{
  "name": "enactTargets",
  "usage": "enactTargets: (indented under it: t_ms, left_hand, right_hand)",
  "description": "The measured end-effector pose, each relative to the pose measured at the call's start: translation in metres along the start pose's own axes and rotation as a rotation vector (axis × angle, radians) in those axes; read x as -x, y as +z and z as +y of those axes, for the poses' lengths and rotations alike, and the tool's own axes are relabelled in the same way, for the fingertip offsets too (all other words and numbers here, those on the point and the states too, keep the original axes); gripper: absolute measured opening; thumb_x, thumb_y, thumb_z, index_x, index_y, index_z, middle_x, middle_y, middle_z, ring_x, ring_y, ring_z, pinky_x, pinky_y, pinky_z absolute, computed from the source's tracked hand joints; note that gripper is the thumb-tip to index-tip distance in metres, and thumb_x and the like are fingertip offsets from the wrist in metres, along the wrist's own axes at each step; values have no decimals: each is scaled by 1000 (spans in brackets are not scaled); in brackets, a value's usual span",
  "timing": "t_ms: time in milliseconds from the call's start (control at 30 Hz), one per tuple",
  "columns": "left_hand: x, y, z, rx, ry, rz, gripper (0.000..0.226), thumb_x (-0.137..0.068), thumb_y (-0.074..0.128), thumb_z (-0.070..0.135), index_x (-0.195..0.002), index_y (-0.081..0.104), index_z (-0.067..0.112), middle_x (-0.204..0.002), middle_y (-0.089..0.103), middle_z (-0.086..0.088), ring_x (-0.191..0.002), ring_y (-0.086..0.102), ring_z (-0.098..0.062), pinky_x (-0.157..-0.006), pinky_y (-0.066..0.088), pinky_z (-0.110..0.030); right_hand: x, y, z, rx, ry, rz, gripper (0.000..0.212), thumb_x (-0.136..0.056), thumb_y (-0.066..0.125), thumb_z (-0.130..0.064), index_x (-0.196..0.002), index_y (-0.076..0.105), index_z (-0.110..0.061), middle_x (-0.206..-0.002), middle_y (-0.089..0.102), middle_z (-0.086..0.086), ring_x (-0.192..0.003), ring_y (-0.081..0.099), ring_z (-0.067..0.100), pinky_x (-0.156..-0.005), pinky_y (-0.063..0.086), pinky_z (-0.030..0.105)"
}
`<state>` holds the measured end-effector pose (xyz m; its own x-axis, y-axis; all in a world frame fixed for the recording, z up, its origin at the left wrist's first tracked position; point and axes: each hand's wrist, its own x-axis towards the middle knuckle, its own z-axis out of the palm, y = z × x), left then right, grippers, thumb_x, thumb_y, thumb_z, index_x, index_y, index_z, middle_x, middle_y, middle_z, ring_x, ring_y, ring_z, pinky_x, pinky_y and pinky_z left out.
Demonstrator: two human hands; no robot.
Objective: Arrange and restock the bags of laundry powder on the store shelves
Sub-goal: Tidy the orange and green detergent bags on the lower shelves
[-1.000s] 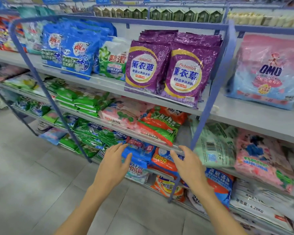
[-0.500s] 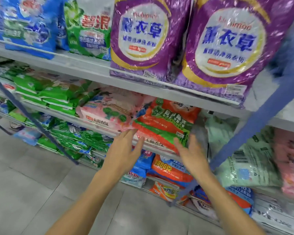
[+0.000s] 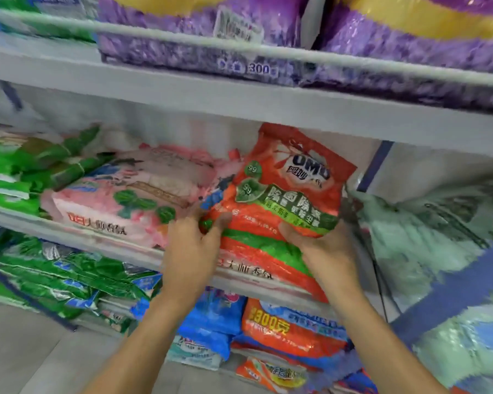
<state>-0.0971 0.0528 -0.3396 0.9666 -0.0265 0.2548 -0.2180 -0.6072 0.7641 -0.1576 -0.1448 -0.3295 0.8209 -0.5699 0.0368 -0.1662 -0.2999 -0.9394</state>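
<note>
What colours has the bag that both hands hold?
It is an orange-red plastic bag with a green band; head view.

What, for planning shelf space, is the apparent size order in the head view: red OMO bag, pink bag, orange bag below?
1-2. pink bag, red OMO bag: look alike, so unranked.
3. orange bag, partly hidden.
</note>
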Motion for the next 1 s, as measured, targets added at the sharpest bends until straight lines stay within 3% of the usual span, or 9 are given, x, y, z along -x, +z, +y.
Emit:
enactTargets:
  t_ms: [133,200,300,433,567,667,800,900,1000]
  left_hand:
    - [11,2,-2,195,-8,102,35,-90,64,53,-96,74,21,-84,71,3,-84,65,-24,-75,51,-46]
    - [25,-2,6,230,-43,130,23,-92,68,45,-91,72,22,-88,67,5,-89,61,-21,-74,46,-36]
    - [60,-14,13,330,-187,118,12,-93,69,31,-83,67,24,-82,65,10,-79,57,-9,-66,39,-21]
    - [81,-39,9,507,-430,-54,22,-71,83,16,-67,62,11,-63,67,-2,-64,60,-19,-71,46,-40]
    - [55,-60,18,512,-579,-432,71,-44,90,41,-105,71,10,-88,79,-13,-83,76,-36,-92,56,-53]
    - [44,-64,33,694,-596,-641,51,-88,71,40,-126,69,6,-121,71,-22,-112,70,-36,-99,54,-46]
    - [63,-83,35,1021,-683,-365,45,-107,39,14,-144,39,-11,-151,44,-22,-141,44,-26,-109,34,-28]
    - [91,-96,50,933,-822,-346,32,-86,77,20,-88,76,-11,-95,76,-23,-89,77,-19,-74,58,-22]
    - [128,-131,46,1058,-958,-254,18,-79,66,10,-71,77,-1,-64,73,-16,-47,70,-24,-51,58,-29]
  right_hand:
    - [2,-4,0,-180,25,-39,43,-66,96,-16,-104,76,-22,-94,80,-13,-86,75,2,-82,59,24]
    - [7,-13,-2,-264,125,-118,45,-63,96,-12,-104,77,-20,-93,81,-8,-86,78,12,-85,60,33]
    - [15,-29,0,-421,324,-302,59,-63,94,-21,-118,73,-19,-100,80,9,-88,78,32,-88,60,55]
    - [15,-34,7,-509,425,-301,42,-80,81,-45,-115,75,-22,-105,79,10,-94,77,34,-98,54,61]
    - [19,-33,6,-503,383,-282,40,-80,84,-33,-117,74,-22,-106,79,11,-96,76,36,-97,54,64]
    - [29,-38,-2,-509,384,-361,54,-71,86,-18,-122,70,-16,-107,78,15,-95,76,38,-91,58,60]
    - [62,-45,-7,-643,492,-535,53,-69,73,-1,-122,67,-1,-104,75,26,-81,76,39,-67,64,50]
    - [95,-40,0,-695,594,-569,69,-62,81,-1,-130,66,-5,-116,73,26,-97,74,45,-83,60,59]
    - [127,-33,-16,-668,665,-652,88,-59,87,-4,-142,56,-10,-124,70,25,-106,71,47,-91,55,66]
